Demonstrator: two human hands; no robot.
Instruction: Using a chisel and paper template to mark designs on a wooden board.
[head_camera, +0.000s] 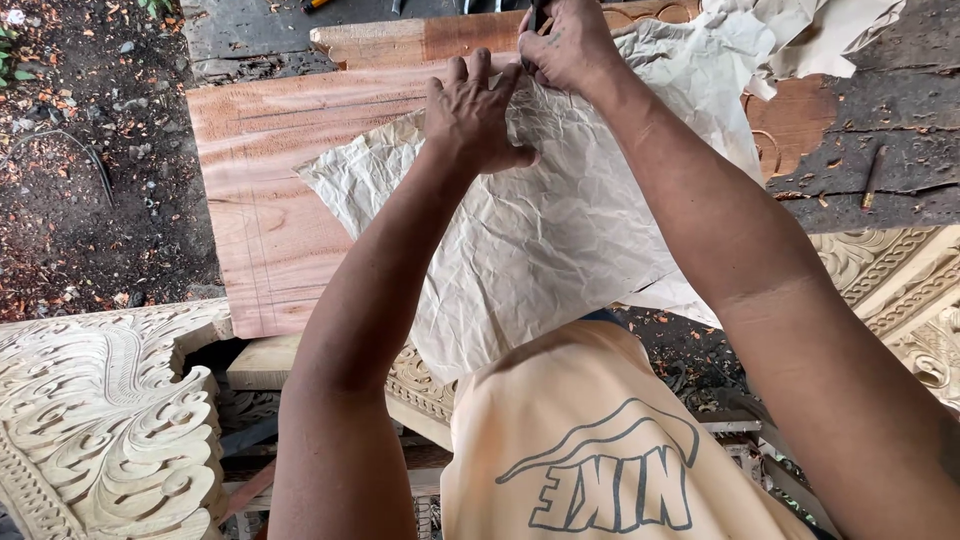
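Observation:
A crumpled sheet of pale paper (560, 230) lies spread over a reddish-brown wooden board (270, 190). My left hand (472, 115) presses flat on the paper's upper part, fingers spread. Just above it, my right hand (567, 45) is closed around a thin dark tool, probably a pencil (537, 14), with its tip at the paper's top edge. Most of the tool is hidden in the fist. Both forearms reach forward over the paper.
Carved pale wooden panels (110, 420) lie at lower left and at the right (900, 280). A second plank (400, 40) and more crumpled paper (820, 40) sit at the far edge. Bare ground with chips (70, 150) lies to the left.

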